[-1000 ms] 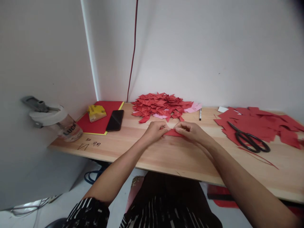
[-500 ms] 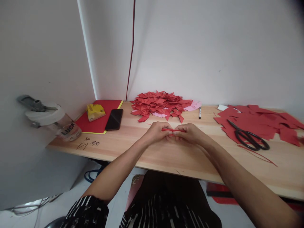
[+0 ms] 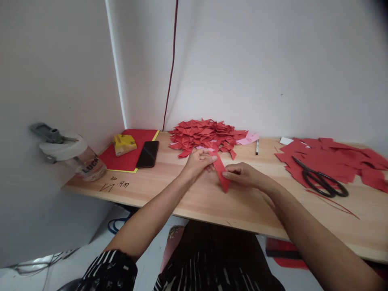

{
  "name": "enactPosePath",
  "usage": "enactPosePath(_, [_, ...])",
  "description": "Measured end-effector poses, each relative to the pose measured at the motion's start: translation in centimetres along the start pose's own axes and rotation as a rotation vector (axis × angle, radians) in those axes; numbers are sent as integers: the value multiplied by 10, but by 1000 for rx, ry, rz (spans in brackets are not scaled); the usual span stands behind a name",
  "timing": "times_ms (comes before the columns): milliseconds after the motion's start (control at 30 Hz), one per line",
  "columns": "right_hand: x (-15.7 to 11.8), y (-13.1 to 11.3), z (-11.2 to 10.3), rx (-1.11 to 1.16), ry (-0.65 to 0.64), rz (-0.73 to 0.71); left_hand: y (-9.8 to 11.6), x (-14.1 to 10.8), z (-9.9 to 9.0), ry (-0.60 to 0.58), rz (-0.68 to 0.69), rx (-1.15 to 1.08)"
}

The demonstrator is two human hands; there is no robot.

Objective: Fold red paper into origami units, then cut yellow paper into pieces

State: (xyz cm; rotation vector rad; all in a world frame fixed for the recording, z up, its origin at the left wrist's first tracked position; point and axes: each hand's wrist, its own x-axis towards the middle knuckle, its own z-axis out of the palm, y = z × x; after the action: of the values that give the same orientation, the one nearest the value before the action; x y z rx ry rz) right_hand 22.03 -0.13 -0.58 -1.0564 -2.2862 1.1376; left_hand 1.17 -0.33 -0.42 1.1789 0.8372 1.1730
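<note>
Between my hands is a folded red paper strip (image 3: 220, 171), its pointed lower end toward me, held just above the wooden table (image 3: 194, 198). My left hand (image 3: 198, 163) pinches its upper end between thumb and fingers. Lower down on the right edge, my right hand (image 3: 241, 173) grips the same strip with the thumb on top. Right behind my hands lies a heap of folded red paper pieces (image 3: 209, 131), with some pink paper (image 3: 248, 138) showing under and beside it.
To the right, black-handled scissors (image 3: 323, 180) rest on loose red paper sheets (image 3: 333, 157), near thin red offcuts (image 3: 336, 203). A marker (image 3: 257, 146) lies behind. At left are a phone (image 3: 148, 154), a yellow packet (image 3: 125, 144) on a red folder (image 3: 119, 162), and a bottle (image 3: 87, 163).
The red paper has turned from lying crosswise between both hands to pointing toward me. My right hand has shifted slightly down along it; the view has moved a little.
</note>
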Motion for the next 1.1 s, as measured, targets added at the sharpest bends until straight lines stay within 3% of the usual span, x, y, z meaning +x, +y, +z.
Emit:
enactPosePath(167, [1, -2, 4, 165, 118, 57, -5, -1, 3, -125, -33, 48])
enactPosePath(267, [3, -2, 8, 264, 109, 103, -8, -1, 2, -113, -18, 170])
enactPosePath(400, [3, -3, 8, 275, 91, 115, -1, -5, 2, -71, 201, 455])
enactPosePath(533, [0, -9, 0, 282, 346, 128, 7, -12, 3, -13, 407, 881])
enactPosePath(600, [-2, -13, -5, 294, 497, 114, 7, -13, 3, -38, 461, 1074])
enactPosePath(667, [-3, -16, -9, 273, 552, 80, 3, -12, 1, -73, 514, 1218])
enactPosePath(933, [-2, -11, -7, 58, 299, 81, -7, -10, -1, -159, 623, 1424])
enactPosePath(1100, [-1, -1, -3, -54, 345, 62, -6, -11, 3, -157, 566, 1380])
